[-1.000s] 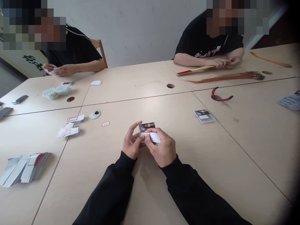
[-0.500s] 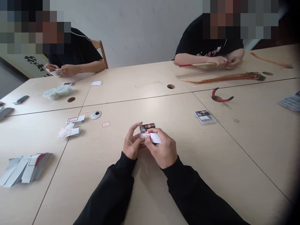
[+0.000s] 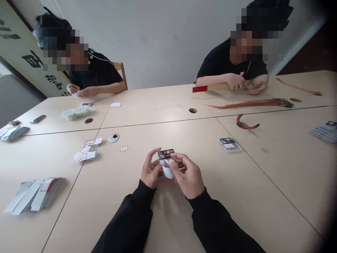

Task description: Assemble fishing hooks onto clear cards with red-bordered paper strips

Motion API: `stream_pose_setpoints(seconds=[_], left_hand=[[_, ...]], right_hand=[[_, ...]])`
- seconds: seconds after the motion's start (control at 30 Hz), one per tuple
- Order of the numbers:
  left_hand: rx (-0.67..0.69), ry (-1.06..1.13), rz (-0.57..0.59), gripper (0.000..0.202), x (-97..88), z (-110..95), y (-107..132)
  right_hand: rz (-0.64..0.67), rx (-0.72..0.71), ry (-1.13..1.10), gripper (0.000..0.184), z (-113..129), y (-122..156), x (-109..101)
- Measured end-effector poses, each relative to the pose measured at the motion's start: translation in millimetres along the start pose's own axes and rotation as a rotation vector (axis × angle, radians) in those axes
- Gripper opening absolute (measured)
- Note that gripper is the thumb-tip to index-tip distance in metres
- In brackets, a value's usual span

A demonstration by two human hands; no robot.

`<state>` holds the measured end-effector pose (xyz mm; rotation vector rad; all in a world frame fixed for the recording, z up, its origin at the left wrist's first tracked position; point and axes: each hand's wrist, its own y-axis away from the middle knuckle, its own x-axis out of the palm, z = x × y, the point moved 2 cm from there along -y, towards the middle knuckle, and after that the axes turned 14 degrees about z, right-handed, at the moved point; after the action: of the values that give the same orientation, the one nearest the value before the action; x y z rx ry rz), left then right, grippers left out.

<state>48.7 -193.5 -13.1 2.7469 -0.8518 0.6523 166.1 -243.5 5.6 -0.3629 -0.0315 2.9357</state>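
In front of me, above the table, my left hand (image 3: pixel 149 172) is closed around the side of a small flat plastic box (image 3: pixel 165 153) with a black printed label. A white paper strip (image 3: pixel 167 172) curls down over the box's near side. My right hand (image 3: pixel 191 176) pinches this strip between thumb and fingers, close against the box. The box's underside is hidden by my fingers. On the table to the right lies a similar clear box (image 3: pixel 230 146) with a black label. A small red-edged sticker (image 3: pixel 124 149) lies to the left.
Paper strips (image 3: pixel 89 155) and a longer stack (image 3: pixel 43 191) lie left, near a round white disc (image 3: pixel 113 138). Red-handled pliers (image 3: pixel 246 125), orange cords (image 3: pixel 252 104) and more packs (image 3: pixel 324 131) are right. Two people work across the table, one holding a flat stick (image 3: pixel 218 86).
The white strip, flat across the box before, is now bent into a curl toward me. My right hand has shifted slightly right. The view has tilted up.
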Motion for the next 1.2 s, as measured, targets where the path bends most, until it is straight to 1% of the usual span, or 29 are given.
stream_pose_setpoints(seconds=[0.23, 0.33, 0.43, 0.5, 0.63, 0.7, 0.8, 0.9, 1.03, 1.1, 1.2], left_hand=[[0.04, -0.007, 0.003, 0.061, -2.9, 3.0, -1.0], [0.03, -0.01, -0.006, 0.062, -3.7, 3.3, -1.4], [0.014, -0.007, -0.009, 0.063, -4.8, 3.5, -1.6], [0.007, 0.0, 0.0, 0.063, -5.6, 3.8, -1.6], [-0.013, 0.039, 0.001, 0.062, -5.9, 3.9, -1.1], [-0.019, 0.035, -0.001, 0.062, -5.0, 3.2, -0.5], [-0.016, 0.019, -0.001, 0.062, -3.1, 1.7, 0.3], [-0.014, 0.018, 0.003, 0.062, -1.1, 0.4, 1.1], [-0.015, 0.035, 0.009, 0.061, -0.3, -0.1, 1.3], [-0.017, 0.03, 0.006, 0.06, -1.2, 0.3, 0.9], [-0.016, 0.038, 0.014, 0.059, -2.9, 1.3, 0.1]], right_hand=[[0.041, -0.006, -0.014, 0.029, 2.3, -0.6, 0.6], [0.037, -0.017, 0.005, 0.026, 2.2, -0.5, 0.3], [0.034, -0.008, -0.008, 0.027, 0.9, -1.7, -1.8], [0.041, 0.02, -0.079, 0.029, 0.8, -3.3, -4.9], [0.09, 0.161, -0.423, 0.041, 2.4, -6.7, -13.2], [0.124, 0.224, -0.47, 0.043, 3.3, -7.3, -15.9], [0.152, 0.225, -0.32, 0.038, 2.5, -6.8, -15.1], [0.158, 0.206, -0.186, 0.025, -1.7, -5.0, -8.3], [0.171, 0.165, -0.13, 0.018, -6.0, -3.9, -0.9], [0.154, 0.14, -0.116, 0.018, -6.6, -4.1, -1.0], [0.09, 0.096, -0.051, 0.018, -6.4, -3.9, -3.4]])
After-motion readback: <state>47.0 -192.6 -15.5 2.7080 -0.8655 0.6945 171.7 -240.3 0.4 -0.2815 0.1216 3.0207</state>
